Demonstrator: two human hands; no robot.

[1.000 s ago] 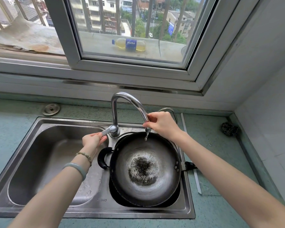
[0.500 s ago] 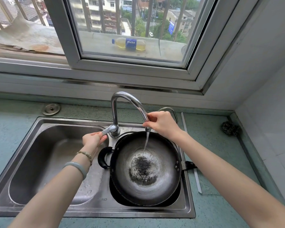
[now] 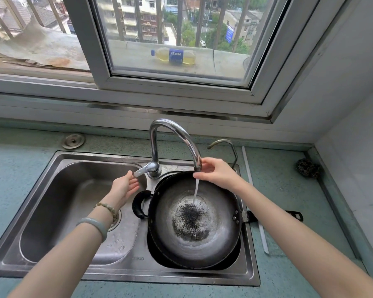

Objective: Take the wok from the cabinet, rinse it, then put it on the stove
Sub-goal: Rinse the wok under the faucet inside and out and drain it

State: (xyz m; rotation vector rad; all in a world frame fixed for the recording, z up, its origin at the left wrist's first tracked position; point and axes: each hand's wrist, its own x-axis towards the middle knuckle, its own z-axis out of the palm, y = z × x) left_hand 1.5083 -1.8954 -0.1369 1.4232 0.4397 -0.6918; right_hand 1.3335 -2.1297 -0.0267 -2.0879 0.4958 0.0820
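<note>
A dark steel wok (image 3: 213, 239) with a blackened centre sits in the right basin of the double sink (image 3: 138, 258). Its loop handle (image 3: 138, 205) points left and its long handle (image 3: 289, 215) lies over the right counter. A thin stream of water (image 3: 196, 190) falls from the curved faucet (image 3: 153, 143) into the wok. My right hand (image 3: 218, 173) pinches the tip of the spout above the wok's far rim. My left hand (image 3: 124, 188) is open, fingers spread, just below and left of the faucet lever (image 3: 142, 171), off it.
The left basin (image 3: 63, 201) holds only a drain. A small second tap (image 3: 224, 144) stands behind my right hand. A steel-wool scrubber (image 3: 307, 167) lies in the right back corner of the green counter. A bottle (image 3: 173, 55) lies outside the window.
My left hand has let go of the faucet lever and opened, drawing back a little. The water has grown from a drip to a steady stream. My right hand stays at the spout tip.
</note>
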